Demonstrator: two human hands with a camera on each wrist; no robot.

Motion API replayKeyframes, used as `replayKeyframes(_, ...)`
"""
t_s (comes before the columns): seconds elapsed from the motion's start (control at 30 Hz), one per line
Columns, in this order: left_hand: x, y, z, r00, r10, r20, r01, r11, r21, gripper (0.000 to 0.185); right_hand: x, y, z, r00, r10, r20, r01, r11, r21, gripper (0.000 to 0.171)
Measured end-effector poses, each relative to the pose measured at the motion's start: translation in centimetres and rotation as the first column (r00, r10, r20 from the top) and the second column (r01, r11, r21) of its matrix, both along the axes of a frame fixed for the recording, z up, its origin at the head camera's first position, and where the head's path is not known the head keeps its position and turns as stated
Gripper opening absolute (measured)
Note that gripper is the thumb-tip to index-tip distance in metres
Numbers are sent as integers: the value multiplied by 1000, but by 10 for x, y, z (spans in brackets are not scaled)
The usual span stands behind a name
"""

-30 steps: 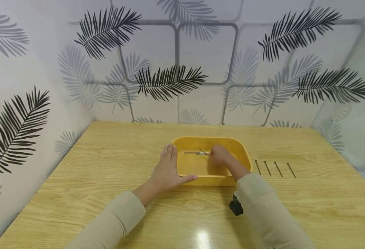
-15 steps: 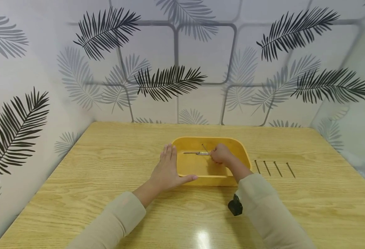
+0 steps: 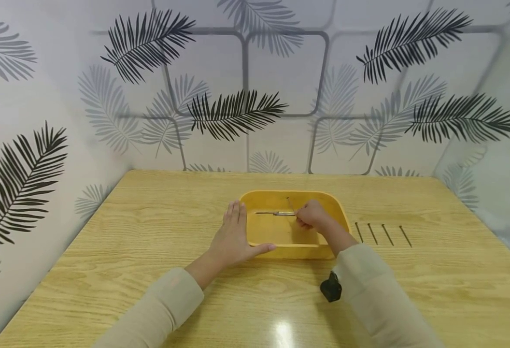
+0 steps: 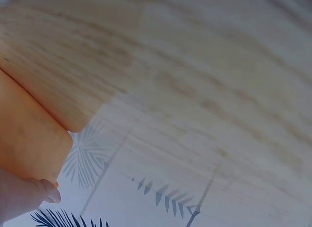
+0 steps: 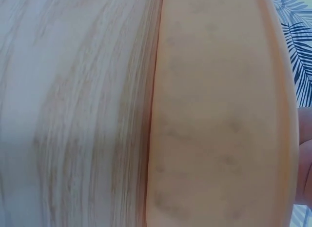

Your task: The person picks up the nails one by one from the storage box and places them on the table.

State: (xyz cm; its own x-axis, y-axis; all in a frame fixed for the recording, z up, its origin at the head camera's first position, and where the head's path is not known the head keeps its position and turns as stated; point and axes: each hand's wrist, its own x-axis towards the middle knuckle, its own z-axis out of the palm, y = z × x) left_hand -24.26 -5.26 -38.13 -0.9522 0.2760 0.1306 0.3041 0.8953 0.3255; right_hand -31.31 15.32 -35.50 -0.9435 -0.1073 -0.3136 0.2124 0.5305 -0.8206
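Thin dark metal nail, tilted up off the floor of the tray, its lower end at the right hand's fingertips; it stands over the far middle of the shallow yellow plastic tray. Right hand inside the tray, fingers curled and bunched at the nail's lower end, so it seems pinched there; the contact itself is too small to see clearly. More slim metal nails lie flat on the tray floor, running left from that hand. Exact count in the tray cannot be told.

Left hand flat on the light wood-grain table, fingers straight and together along the tray's left outer wall, thumb spread across the near left corner. It presses against the tray, grasping nothing.

Tray sits mid-table, slightly toward the far edge. To its right, four dark nails in a row lie on the table, roughly parallel, apart from each other and just beside the tray.

Small black object at the right wrist, beside the beige sleeve. Both arms in beige sleeves.

Left wrist view: blurred table grain and the tray's orange-yellow corner. Right wrist view: tray wall close up against the table; no nail visible there.

Walls behind papered with a palm-leaf print.
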Motion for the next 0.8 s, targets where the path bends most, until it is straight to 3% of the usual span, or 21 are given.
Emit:
replayKeyframes(0.47, 0, -1, 1, 1000, -6, 0, 6, 1000, 2, 118, 3, 10, 11, 997, -51, 51, 53, 998, -31, 33)
replayKeyframes(0.8, 0, -1, 3, 1000, -10, 12, 9, 1000, 16, 117, 3, 20, 16, 997, -41, 66, 43, 998, -41, 37)
